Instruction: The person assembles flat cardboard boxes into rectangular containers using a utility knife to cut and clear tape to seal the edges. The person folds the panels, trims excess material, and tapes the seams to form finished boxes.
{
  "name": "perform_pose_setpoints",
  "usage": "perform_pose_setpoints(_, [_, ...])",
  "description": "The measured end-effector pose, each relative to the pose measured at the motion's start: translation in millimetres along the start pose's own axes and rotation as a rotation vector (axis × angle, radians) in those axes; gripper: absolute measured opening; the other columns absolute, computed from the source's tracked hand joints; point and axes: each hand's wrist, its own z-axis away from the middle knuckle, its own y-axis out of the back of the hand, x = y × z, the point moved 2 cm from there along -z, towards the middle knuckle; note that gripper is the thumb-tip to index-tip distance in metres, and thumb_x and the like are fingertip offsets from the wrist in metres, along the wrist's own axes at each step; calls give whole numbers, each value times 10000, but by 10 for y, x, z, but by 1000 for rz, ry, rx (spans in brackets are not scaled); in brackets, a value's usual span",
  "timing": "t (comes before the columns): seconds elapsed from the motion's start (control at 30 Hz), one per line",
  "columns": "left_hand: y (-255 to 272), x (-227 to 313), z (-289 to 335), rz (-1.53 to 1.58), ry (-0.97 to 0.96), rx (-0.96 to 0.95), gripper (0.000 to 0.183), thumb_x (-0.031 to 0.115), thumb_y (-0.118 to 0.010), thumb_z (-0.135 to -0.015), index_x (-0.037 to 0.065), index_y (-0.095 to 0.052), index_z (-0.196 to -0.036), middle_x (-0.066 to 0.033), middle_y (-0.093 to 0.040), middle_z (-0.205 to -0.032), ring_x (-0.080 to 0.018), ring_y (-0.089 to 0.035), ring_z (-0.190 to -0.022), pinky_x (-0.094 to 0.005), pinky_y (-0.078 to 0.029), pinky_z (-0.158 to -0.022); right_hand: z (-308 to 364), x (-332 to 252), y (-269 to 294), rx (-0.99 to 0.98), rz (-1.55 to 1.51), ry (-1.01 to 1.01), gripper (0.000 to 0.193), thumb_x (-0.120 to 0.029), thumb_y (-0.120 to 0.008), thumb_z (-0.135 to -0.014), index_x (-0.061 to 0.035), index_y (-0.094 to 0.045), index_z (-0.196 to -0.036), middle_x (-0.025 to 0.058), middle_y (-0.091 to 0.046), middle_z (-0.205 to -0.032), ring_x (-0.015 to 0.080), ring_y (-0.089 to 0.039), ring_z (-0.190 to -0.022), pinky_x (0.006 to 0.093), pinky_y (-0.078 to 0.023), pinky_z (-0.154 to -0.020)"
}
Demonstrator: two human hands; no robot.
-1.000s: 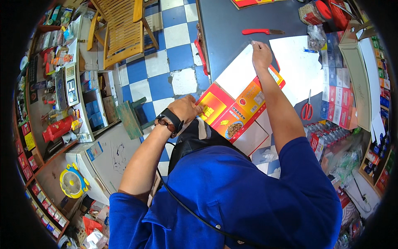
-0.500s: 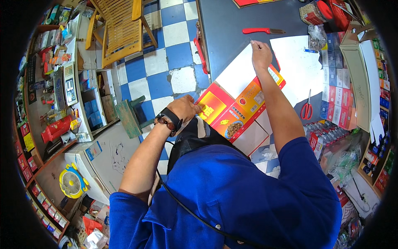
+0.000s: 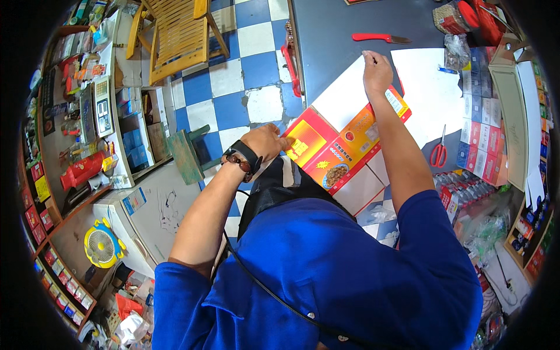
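The left hand [image 3: 263, 143] grasps the near-left edge of a red-and-yellow carton [image 3: 344, 149], its fingertips lying over the printed side. The right hand [image 3: 378, 76] has its fingers drawn together at the far corner of a white panel [image 3: 343, 90] that reaches out from the carton; whether they pinch the card itself or something small, I cannot tell. The carton sits between the two hands, lying across the near edge of the dark surface [image 3: 326, 35] and over the person's lap, with a pale flap [image 3: 361, 189] trailing from its near side. Unfolding looks done, since the printed panels are spread nearly flat. Parting them looks unfinished: the red panel and the orange one meet along a fold and appear to be one piece, and the right forearm covers part of the far end, so a cut there could be hidden. Just beyond, a white sheet [image 3: 429, 87] with a ragged right side lies flat on the surface, apparently a piece already taken off. Past the right hand a red-handled knife [image 3: 373, 37] lies loose, and to the right of the carton are red-handled scissors [image 3: 438, 154]; neither is being held. Farther right stand a clear plastic bag [image 3: 457, 55], a jar [image 3: 450, 20] with a red lid and a stack of small boxes [image 3: 485, 134].
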Motion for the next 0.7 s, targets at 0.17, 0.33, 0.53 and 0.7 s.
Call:
perform_pose_setpoints(0.17, [-21, -23, 1, 39, 1, 15, 963, 739, -599, -818, -66, -525, -1340, -251, -681, -1137, -357, -668, -1081, -397, -533, -911, 7, 2, -5, 38, -11, 0, 245, -336, -654, -928, -118, -761, -961, 54, -703, -947, 270, -661, -895, 372, -515, -787])
perform_pose_setpoints(0.33, [38, 25, 44, 57, 44, -29, 964, 726, -609, -820, -63, -507, -1365, -253, -643, -1237, -351, -641, -1146, -384, -515, -954, 2, -38, 12, 21, 30, 10, 240, -329, -655, -926, -111, -756, -939, 60, -697, -938, 274, -658, -871, 377, -513, -769])
perform_pose_setpoints(0.53, [25, 22, 41, 19, 13, -5, 919, 715, -593, -845, -56, -533, -1342, -256, -632, -1255, -357, -631, -1165, -398, -506, -966, 2, 18, -13, 3, -6, -9, 208, -288, -669, -918, -98, -752, -932, 64, -693, -937, 273, -658, -874, 374, -513, -775])
perform_pose_setpoints(0.7, [-38, -18, -47, -5, -1, 17, 877, 724, -570, -857, -42, -578, -1284, -248, -675, -1143, -363, -668, -1071, -426, -534, -904, -14, 33, -5, 16, 8, -1, 213, -284, -675, -917, -88, -756, -942, 70, -693, -933, 265, -659, -873, 373, -511, -776])
